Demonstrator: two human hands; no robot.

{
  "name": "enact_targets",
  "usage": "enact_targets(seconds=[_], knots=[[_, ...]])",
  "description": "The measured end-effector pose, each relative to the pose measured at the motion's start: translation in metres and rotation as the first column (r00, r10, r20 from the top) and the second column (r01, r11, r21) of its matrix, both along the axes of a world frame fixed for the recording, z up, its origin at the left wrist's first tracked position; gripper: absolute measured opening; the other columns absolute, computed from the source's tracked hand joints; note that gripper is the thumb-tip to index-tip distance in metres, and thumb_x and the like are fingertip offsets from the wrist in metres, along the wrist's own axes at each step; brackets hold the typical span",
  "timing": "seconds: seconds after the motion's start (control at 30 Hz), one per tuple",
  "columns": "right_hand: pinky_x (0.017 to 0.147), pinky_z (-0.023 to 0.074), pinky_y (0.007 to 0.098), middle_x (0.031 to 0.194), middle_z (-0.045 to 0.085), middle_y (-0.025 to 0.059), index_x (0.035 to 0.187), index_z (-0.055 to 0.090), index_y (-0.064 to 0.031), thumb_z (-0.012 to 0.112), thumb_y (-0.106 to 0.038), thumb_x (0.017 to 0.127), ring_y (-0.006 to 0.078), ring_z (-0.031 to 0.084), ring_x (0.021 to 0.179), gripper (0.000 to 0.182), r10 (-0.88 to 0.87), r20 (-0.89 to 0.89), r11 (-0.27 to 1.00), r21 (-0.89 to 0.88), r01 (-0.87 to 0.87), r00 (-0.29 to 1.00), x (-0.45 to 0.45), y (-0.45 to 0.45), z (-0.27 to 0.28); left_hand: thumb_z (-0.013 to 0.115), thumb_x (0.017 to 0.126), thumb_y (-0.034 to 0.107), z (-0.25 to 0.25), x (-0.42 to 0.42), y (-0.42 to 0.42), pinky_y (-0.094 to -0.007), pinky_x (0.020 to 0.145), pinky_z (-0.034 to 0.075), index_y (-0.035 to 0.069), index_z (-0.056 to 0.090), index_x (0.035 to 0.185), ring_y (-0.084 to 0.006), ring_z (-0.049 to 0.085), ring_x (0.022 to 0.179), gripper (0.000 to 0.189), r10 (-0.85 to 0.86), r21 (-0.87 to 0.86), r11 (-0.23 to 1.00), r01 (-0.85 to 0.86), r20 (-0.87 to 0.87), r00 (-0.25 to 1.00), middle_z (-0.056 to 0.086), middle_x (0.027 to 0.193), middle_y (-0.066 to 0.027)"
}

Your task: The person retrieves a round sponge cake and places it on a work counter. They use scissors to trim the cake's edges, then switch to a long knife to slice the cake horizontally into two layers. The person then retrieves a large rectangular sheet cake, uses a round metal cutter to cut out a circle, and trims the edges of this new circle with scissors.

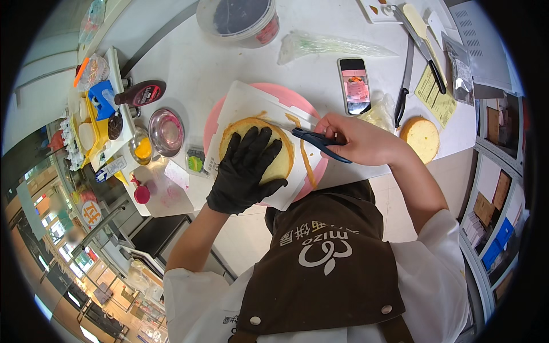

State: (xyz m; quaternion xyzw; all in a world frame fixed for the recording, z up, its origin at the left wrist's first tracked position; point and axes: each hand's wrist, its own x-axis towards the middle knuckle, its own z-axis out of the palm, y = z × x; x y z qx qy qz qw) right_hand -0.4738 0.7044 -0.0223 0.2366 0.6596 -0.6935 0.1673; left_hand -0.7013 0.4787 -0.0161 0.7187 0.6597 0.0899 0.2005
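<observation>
A round yellow sponge cake (274,165) lies on a white card sheet (240,94) over a pink round turntable or board (296,95). My left hand (246,171), in a black glove, rests flat on the cake with its fingers spread. Bare, my right hand (360,139) holds dark-handled scissors (319,142), their tips at the cake's right edge. A thin strip of trimmed brown crust (306,163) lies on the card, right of the cake. The scissor blades are hard to make out.
A phone (355,85), a serrated knife (402,103) and a second round sponge (420,138) lie to the right. Metal bowls (166,132), a sauce bottle (143,93) and a small green-lidded packet (196,162) are left. A plastic tub (240,21) and a clear piping bag (326,45) lie beyond.
</observation>
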Motion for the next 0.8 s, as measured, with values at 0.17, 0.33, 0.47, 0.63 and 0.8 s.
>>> enact_targets(seconds=[0.17,0.33,0.47,0.63,0.8], knots=[[0.068,0.0462,0.0314,0.087,0.065,0.0072,0.123,0.057,-0.0037,0.069,-0.025,0.093,0.0172,0.059,0.076,0.039,-0.020,-0.010,1.000,-0.005,0.020,1.000,0.004,0.000,0.001,0.079,0.081,0.047,-0.002,-0.009,0.002,-0.0572,0.119,0.028,0.014,0.058,0.142,-0.0377,0.045,0.142,0.073,-0.086,0.049,0.995,0.083,0.052,0.995,0.050,0.152,-0.0152],[0.072,0.0442,0.0271,0.089,0.064,0.0043,0.123,0.056,-0.0031,0.069,-0.016,0.094,0.0118,0.056,0.079,0.034,-0.018,0.003,1.000,-0.007,0.018,1.000,-0.007,-0.001,0.003,0.076,0.085,0.049,0.003,-0.018,0.008,-0.0559,0.118,0.031,0.014,0.060,0.141,-0.0358,0.047,0.141,0.068,-0.186,0.023,0.982,0.185,0.051,0.981,0.052,0.151,-0.0123],[0.074,0.0455,0.0270,0.092,0.068,0.0044,0.122,0.055,-0.0021,0.069,-0.018,0.094,0.0118,0.059,0.083,0.035,0.038,0.049,0.999,0.014,-0.038,0.998,-0.010,0.006,0.007,0.076,0.085,0.047,0.006,-0.025,0.015,-0.0557,0.118,0.032,0.013,0.062,0.138,-0.0355,0.050,0.139,0.065,-0.251,0.020,0.968,0.250,0.077,0.965,0.057,0.147,-0.0117],[0.077,0.0481,0.0284,0.094,0.068,0.0053,0.123,0.055,-0.0020,0.069,-0.017,0.094,0.0128,0.061,0.085,0.035,-0.015,0.018,0.999,-0.030,0.015,1.000,-0.005,0.005,-0.002,0.068,0.091,0.048,0.015,-0.035,0.023,-0.0539,0.120,0.029,0.014,0.059,0.142,-0.0300,0.045,0.145,0.062,-0.355,-0.048,0.931,0.362,0.115,0.928,0.054,0.151,-0.0101],[0.077,0.0484,0.0298,0.096,0.067,0.0061,0.123,0.056,-0.0018,0.068,-0.015,0.093,0.0129,0.061,0.086,0.036,0.005,0.022,0.999,-0.033,-0.004,1.000,-0.013,0.006,0.000,0.071,0.089,0.047,0.016,-0.016,0.014,-0.0566,0.119,0.028,0.013,0.057,0.145,-0.0344,0.044,0.144,0.067,-0.192,-0.007,0.981,0.192,0.040,0.981,0.052,0.152,-0.0129]])
